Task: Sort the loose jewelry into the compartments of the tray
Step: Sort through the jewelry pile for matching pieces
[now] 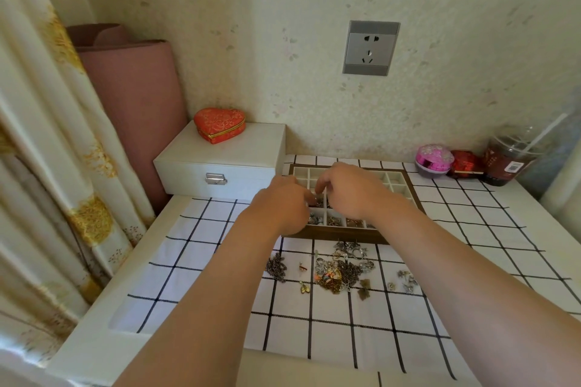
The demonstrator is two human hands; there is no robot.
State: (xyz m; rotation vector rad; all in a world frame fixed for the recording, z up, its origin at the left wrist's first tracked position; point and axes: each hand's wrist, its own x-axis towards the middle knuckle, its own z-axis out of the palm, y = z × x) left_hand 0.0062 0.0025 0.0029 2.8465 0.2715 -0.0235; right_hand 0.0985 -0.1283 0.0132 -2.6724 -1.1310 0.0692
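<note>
A wooden tray (341, 235) with cream compartments lies on the checked cloth near the wall. Its front compartments hold small metal pieces. Both hands hover over its middle rows. My left hand (283, 203) has its fingers curled, and its fingertips meet those of my right hand (349, 188) above a compartment with silvery jewelry. Whether either hand pinches a piece is hidden by the fingers. In front of the tray, loose jewelry (339, 270) lies in a heap: a chain, pendants, earrings and rings.
A white jewelry box (220, 166) with a red heart-shaped box (219, 124) on top stands to the left of the tray. At the back right are a pink round box (434, 160), a red box (465, 163) and a plastic cup (509, 157).
</note>
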